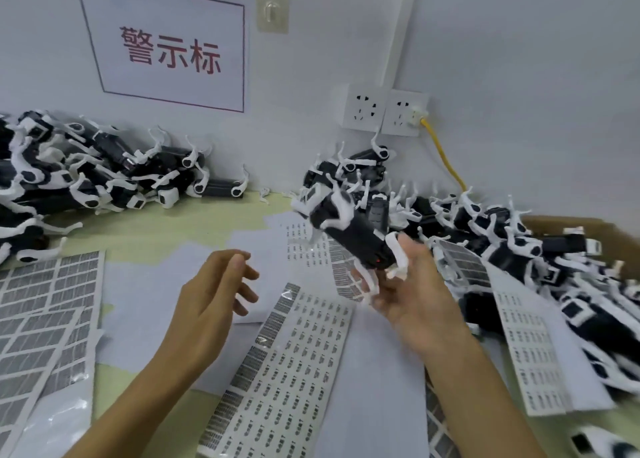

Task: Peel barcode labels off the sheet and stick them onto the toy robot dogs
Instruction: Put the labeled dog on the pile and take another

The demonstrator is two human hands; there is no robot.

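Note:
My right hand (414, 291) holds a black-and-white toy robot dog (349, 231) by its rear end, lifted above the table and tilted up to the left, blurred by motion. To its left, my left hand (214, 295) hovers with its fingers apart and nothing in it, over white backing paper. A sheet of small barcode labels (294, 371) lies below and between both hands, with a strip of larger grey labels along its left edge.
A pile of toy dogs (86, 177) fills the back left by the wall. Another pile (502, 246) runs along the right into a cardboard box (588, 229). Grey label sheets (41, 319) lie at the left. A yellow cable (446, 160) hangs from wall sockets (384, 111).

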